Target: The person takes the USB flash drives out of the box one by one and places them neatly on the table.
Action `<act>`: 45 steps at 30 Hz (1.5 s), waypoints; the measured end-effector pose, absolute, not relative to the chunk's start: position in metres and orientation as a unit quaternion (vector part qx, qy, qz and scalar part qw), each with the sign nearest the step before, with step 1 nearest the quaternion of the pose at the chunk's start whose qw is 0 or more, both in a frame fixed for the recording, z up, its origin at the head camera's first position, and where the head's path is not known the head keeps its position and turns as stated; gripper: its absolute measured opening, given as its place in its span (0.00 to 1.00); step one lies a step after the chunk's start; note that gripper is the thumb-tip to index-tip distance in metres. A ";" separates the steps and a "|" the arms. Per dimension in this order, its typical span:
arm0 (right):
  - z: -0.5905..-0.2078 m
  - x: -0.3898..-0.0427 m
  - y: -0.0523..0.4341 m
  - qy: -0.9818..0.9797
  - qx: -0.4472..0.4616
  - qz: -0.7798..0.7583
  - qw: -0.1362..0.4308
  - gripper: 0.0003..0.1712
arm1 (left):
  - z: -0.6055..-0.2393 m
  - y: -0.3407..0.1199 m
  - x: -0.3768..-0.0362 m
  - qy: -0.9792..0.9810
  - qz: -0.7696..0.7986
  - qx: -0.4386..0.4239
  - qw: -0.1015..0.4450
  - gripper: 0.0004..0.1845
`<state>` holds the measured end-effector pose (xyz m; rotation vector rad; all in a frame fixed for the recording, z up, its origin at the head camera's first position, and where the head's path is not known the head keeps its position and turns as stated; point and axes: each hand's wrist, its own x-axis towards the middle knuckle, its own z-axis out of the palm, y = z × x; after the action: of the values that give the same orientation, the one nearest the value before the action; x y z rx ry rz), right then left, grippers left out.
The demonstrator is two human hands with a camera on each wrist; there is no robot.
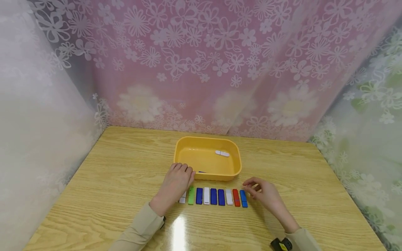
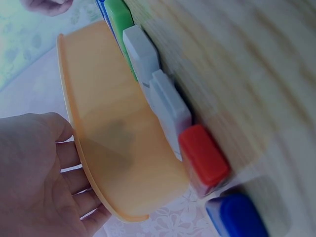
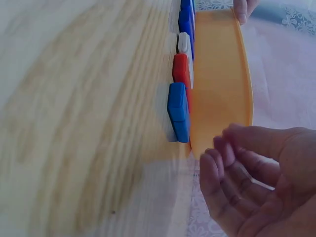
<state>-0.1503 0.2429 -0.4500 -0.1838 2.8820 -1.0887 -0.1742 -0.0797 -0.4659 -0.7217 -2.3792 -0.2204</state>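
My left hand (image 1: 179, 177) grips the front left rim of a yellow plastic basin (image 1: 208, 139), fingers over the edge and thumb against the wall. A row of small capped sticks, like USB sticks, lies before the basin. From the right come light blue (image 1: 243, 198), red (image 1: 236, 197) and white (image 1: 229, 197), then several more, including a green stick (image 1: 191, 196). In the left wrist view a red stick (image 2: 203, 154) and a blue stick (image 2: 234, 215) end the row; the left hand hides them from the head view. My right hand (image 1: 263, 193), loosely curled and holding nothing, hovers beside the light blue stick.
Inside the basin a white stick (image 1: 222, 153) lies toward the back right, and a dark blue one (image 1: 202, 172) peeks above the front rim. The wood-grain table (image 1: 125, 164) is bordered by a pink floral curtain (image 1: 201, 69) behind and pale curtains at both sides.
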 end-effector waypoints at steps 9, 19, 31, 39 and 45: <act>-0.439 -0.158 0.235 0.928 -0.106 -0.350 -0.072 0.11 | -0.464 -0.080 -0.173 -0.906 -0.083 -0.279 0.306 0.14; -0.414 -0.199 0.200 0.931 -0.186 -0.277 -0.147 0.10 | -0.464 -0.081 -0.173 -0.911 -0.087 -0.275 0.296 0.13; -0.435 -0.261 0.165 0.964 -0.232 -0.106 -0.075 0.15 | -0.464 -0.080 -0.172 -0.912 -0.078 -0.274 0.294 0.14; -0.446 -0.268 0.156 0.968 -0.240 -0.058 -0.048 0.13 | -0.465 -0.079 -0.172 -0.904 -0.083 -0.277 0.317 0.13; -0.443 -0.265 0.149 0.959 -0.267 -0.094 -0.004 0.11 | -0.466 -0.081 -0.174 -0.907 -0.079 -0.271 0.311 0.13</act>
<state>-0.2654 0.1491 -0.4434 -0.8416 3.0209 -0.2951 -0.1737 -0.0807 -0.4657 -0.7152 -2.3953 -0.2093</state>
